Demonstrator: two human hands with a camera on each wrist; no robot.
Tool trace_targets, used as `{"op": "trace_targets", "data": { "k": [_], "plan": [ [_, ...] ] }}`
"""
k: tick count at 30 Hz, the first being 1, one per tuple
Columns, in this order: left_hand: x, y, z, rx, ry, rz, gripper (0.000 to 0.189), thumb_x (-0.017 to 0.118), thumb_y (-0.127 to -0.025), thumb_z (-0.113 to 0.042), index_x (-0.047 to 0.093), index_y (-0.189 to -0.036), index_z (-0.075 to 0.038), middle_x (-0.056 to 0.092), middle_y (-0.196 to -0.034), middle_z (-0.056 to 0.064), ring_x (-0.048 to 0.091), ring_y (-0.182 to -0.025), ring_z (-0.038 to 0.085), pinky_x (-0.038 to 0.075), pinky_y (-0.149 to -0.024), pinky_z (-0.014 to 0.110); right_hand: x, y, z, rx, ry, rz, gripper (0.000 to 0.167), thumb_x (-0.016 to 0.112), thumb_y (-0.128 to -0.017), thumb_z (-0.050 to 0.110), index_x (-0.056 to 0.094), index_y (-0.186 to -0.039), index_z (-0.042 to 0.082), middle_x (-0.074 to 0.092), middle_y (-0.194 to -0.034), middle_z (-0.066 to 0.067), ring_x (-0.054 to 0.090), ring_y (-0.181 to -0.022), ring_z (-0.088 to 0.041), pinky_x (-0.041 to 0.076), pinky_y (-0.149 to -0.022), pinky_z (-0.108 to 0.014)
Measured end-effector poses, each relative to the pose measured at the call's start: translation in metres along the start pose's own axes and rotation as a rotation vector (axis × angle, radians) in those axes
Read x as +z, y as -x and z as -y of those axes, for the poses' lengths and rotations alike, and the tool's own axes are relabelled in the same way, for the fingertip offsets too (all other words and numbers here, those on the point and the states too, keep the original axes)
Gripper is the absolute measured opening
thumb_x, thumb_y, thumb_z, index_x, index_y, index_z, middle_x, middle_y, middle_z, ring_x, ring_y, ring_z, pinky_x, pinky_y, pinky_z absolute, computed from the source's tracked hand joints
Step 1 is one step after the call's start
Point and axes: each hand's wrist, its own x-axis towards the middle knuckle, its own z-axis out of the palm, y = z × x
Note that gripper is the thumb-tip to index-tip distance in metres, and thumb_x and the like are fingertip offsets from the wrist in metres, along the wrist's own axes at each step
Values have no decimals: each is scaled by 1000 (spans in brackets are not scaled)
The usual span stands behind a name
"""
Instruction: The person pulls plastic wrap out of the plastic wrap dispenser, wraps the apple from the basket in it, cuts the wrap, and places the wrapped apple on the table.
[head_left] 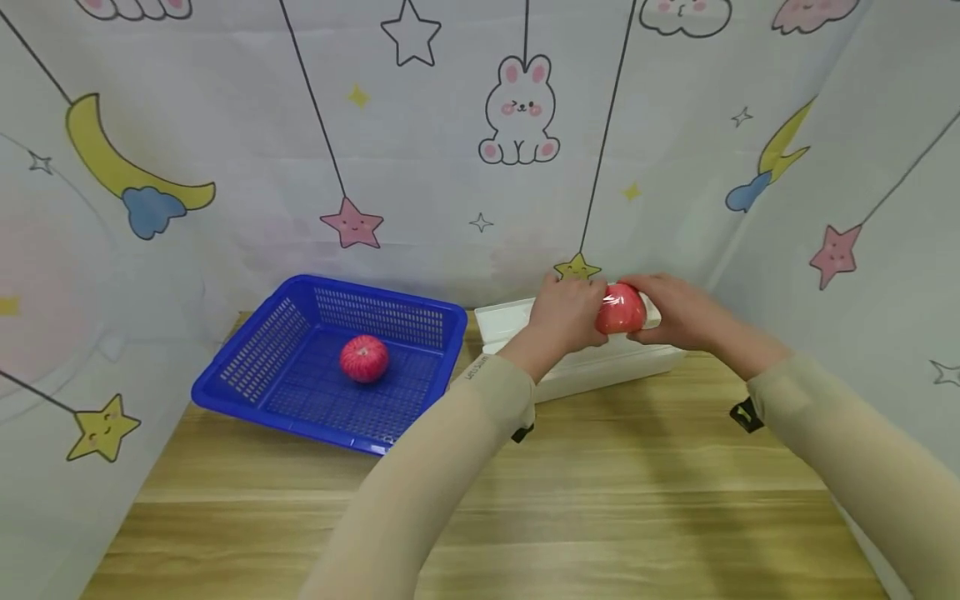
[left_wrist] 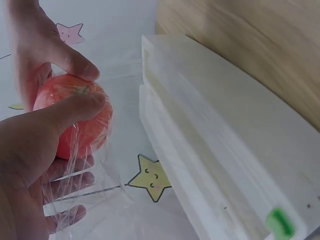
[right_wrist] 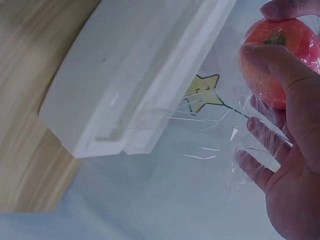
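A red apple (head_left: pixel 621 309) is held up between both hands over a long white cling film dispenser (head_left: pixel 600 367). My left hand (head_left: pixel 566 315) grips its left side, the thumb lying over the skin in the left wrist view. On the opposite side my right hand (head_left: pixel 675 312) holds it, thumb near the stem in the right wrist view. Clear cling film (left_wrist: pixel 90 165) wraps over the apple and hangs in creases across the left fingers. More film stretches between the right hand and the dispenser in the right wrist view. The dispenser's lid (head_left: pixel 506 321) stands raised.
A blue plastic basket (head_left: pixel 247 417) stands left of the dispenser, with a second red apple (head_left: pixel 364 358) inside. Both rest on a wooden table (head_left: pixel 600 500). A white cloth backdrop (head_left: pixel 450 167) printed with stars and a rabbit hangs close behind.
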Motion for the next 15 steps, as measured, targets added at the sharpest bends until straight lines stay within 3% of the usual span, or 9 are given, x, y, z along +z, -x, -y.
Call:
{"op": "trace_targets", "data": {
  "k": [15],
  "plan": [
    [-34, -2, 6, -19, 41, -11, 64, 81, -88, -58, 60, -135, -20, 73, -121, -9, 63, -108, 13, 46, -93, 37, -39, -9, 15, 4, 71, 30, 74, 93, -80, 12, 56, -143, 1, 67, -135, -22, 59, -125, -47, 53, -99, -67]
  ]
}}
